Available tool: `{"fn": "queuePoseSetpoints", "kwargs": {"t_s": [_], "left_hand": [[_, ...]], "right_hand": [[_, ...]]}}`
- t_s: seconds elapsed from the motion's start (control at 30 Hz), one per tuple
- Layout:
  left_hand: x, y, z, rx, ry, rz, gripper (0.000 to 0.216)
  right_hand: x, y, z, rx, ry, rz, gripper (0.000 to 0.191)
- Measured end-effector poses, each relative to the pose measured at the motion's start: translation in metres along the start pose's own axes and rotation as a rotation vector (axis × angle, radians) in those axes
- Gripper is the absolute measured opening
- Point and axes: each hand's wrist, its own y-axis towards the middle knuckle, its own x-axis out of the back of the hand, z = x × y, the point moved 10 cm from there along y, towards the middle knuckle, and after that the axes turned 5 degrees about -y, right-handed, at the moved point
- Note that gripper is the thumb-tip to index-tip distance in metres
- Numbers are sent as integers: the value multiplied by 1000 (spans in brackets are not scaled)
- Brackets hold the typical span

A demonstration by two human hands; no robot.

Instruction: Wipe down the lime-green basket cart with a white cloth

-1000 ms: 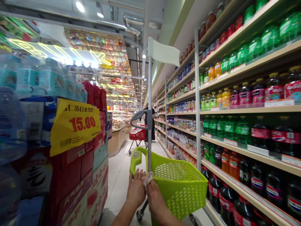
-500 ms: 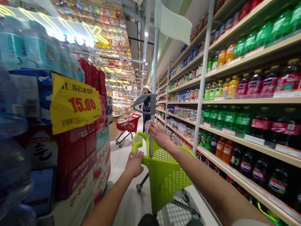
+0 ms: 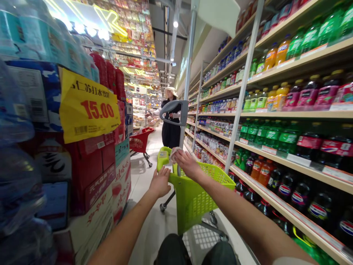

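A small lime-green shopping cart (image 3: 193,206) stands in front of my knees. My left hand (image 3: 160,184) grips its near left rim, fingers curled over the edge. In my right hand (image 3: 187,165) is a crumpled pale cloth (image 3: 174,154), pressed near the foot of the grey pole and beside the cart's green handle part (image 3: 163,157). The pole (image 3: 189,66) rises from the cart, bearing a grey loop handle (image 3: 174,112) and a pale flag (image 3: 220,14) at the top. My right forearm passes over part of the basket.
Shelves of drink bottles (image 3: 284,136) line the right side. Stacked drink cartons (image 3: 91,180) with a yellow price sign (image 3: 88,106) stand close on the left. Ahead in the aisle are a person in a hat (image 3: 171,129) and a red cart (image 3: 140,141).
My right hand with the cloth has moved down beside the handle part. The person ahead appears nearer and fuller in view, and the red cart has shifted left. My left hand stays on the rim.
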Motion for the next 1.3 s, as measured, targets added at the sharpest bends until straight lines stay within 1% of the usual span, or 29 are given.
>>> {"fn": "queuePoseSetpoints", "kwargs": {"t_s": [0.07, 0.1, 0.13, 0.2, 0.3, 0.4, 0.53, 0.6, 0.7, 0.8, 0.87, 0.97, 1.03, 1.13, 1.23, 1.3], "left_hand": [[0, 0, -2, -4, -2, -7, 66], [0, 0, -3, -8, -5, -15, 64], [0, 0, -5, -12, -8, -28, 63], [1, 0, -8, -17, -14, -56, 60], [2, 0, -13, -32, -18, -72, 59], [5, 4, -13, -82, -32, -54, 55], [10, 13, 8, -34, -32, -16, 46], [11, 15, 15, -20, -29, -11, 39], [12, 10, 17, -24, -42, -46, 33], [14, 2, 16, -39, -81, -105, 30], [14, -4, 15, -42, -103, -134, 31], [15, -10, 15, -19, -125, -169, 32], [16, -13, 16, 16, -132, -194, 32], [17, -18, 15, 56, -117, -220, 31], [19, -22, 8, 63, -97, -234, 31], [20, -26, -1, 68, -90, -246, 31]], "right_hand": [[-24, -28, 26, 41, 40, 55, 41], [-34, -40, 35, 27, 56, 76, 39], [-42, -50, 41, 7, 70, 90, 38], [-49, -61, 45, -56, 98, 93, 37], [-47, -64, 39, -162, 173, 43, 37], [-46, -68, 34, -276, 296, -22, 40], [-46, -71, 32, -377, 449, -104, 46], [-44, -71, 33, -395, 498, -132, 48], [-44, -78, 42, -385, 537, -150, 45], [-45, -93, 47, -455, 527, -184, 40], [-46, -96, 49, -495, 523, -208, 43], [-45, -82, 51, -488, 566, -218, 53], [-42, -71, 50, -452, 617, -210, 57], [-38, -63, 45, -378, 680, -179, 53], [-32, -69, 37, -336, 715, -154, 46], [-28, -76, 33, -309, 753, -158, 45]]}}
